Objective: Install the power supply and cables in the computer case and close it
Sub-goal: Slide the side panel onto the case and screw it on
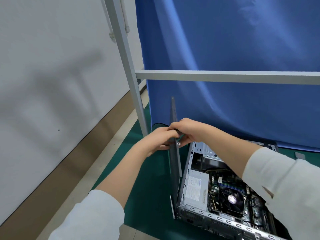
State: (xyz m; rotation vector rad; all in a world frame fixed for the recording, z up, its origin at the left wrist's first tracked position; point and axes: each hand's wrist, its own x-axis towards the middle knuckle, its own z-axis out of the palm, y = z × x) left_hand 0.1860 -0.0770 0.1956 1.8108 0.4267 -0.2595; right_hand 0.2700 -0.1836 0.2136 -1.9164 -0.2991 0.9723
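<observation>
The open computer case (188, 172) lies on its side on a green mat, showing the grey power supply (196, 191), the motherboard and the CPU fan (231, 199). A dark grey side panel (174, 163) stands on edge along the case's left side. My left hand (161, 138) grips the panel's top edge from the left. My right hand (186, 129) grips the same edge from the right, with a small green-and-black item partly hidden under its fingers. The two hands touch over the panel.
A grey metal frame post (131, 80) and crossbar (225, 77) stand behind the case, with a blue curtain (233, 40) hanging there. The green mat (149, 179) ends at a beige floor strip on the left, beside a white wall (43, 84).
</observation>
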